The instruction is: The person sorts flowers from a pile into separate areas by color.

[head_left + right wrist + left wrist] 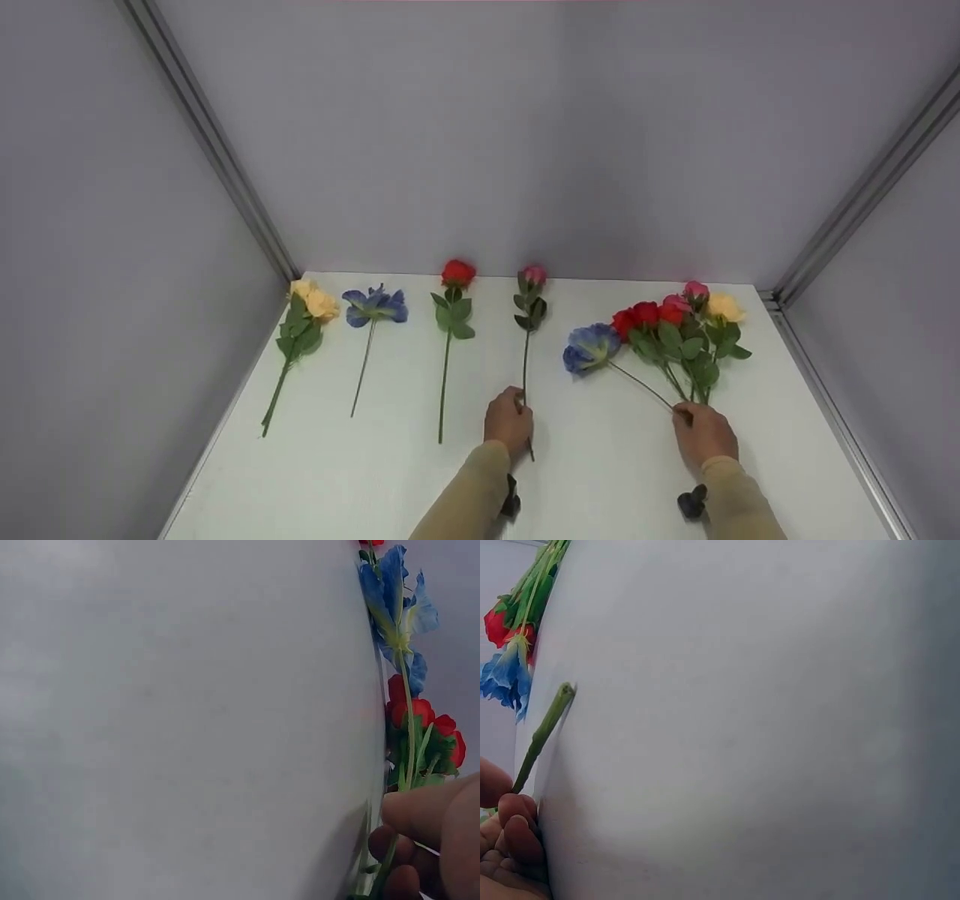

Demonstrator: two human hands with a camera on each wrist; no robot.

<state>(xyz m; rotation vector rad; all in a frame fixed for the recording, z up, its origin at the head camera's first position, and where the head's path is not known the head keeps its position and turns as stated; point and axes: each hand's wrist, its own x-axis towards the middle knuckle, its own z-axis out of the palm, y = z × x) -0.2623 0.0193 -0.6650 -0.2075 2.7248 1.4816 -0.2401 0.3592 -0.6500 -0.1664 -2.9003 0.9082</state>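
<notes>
Pink and still in bud, the rose (pixel 533 276) you are holding is lying on the white tabletop (pixel 600 480) with its head toward the back wall, a few dark green leaves sitting below the bud and a thin stem running down to your left hand (pixel 508 422). Your left hand is pinching that stem near its lower end, and the tip is sticking out just past your fingers. Your right hand (pixel 703 433) is gripping the gathered stems of a bunch (pixel 675 322) on the right side: red, pink and yellow heads fanning out, with a blue flower (pixel 591 347) leaning off to the left of them.

From the head view you are seeing the whole row: a yellow flower (pixel 313 300), a second blue one (pixel 375 304) and a red rose (pixel 457 273) are lying apart from each other to the left of the pink rose.

Your left wrist view is showing only the cut green stem end (pixel 544 733) poking from your fingertips (pixel 514 817), with the bunch's blue and red heads far off at the edge; the pink bud is out of sight there. Your right wrist view is showing your thumb and fingers (pixel 427 814) curling round the stems, the blue flower (pixel 396 604) sitting beyond them.
</notes>
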